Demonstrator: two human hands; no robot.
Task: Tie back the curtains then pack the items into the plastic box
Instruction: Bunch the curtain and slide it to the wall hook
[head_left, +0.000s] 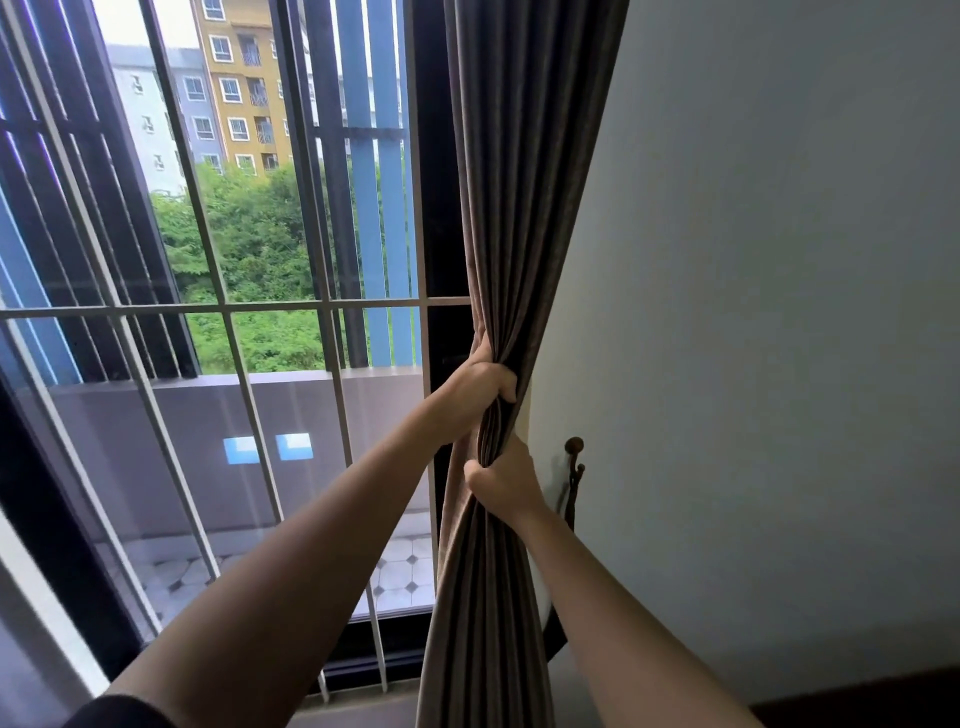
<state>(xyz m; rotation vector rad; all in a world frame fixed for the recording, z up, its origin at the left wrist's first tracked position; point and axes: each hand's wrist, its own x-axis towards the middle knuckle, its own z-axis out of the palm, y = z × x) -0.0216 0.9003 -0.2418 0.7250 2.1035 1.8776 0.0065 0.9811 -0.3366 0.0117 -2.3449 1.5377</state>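
Note:
A brown pleated curtain (524, 182) hangs at the right edge of the window, gathered into a narrow bundle at its middle. My left hand (480, 387) grips the bundle from the window side, fingers curled round the folds. Just below it, my right hand (504, 480) grips the same bundle from the wall side. A dark metal tieback hook (574, 449) is fixed to the wall right of my right hand, with a dark tieback band (556, 631) hanging from it, partly hidden behind the curtain and my right arm. The plastic box is not in view.
A tall window with pale metal bars (228, 306) fills the left, with a balcony, trees and buildings outside. A plain pale wall (779, 312) covers the right. A dark furniture edge (857, 701) shows at the bottom right corner.

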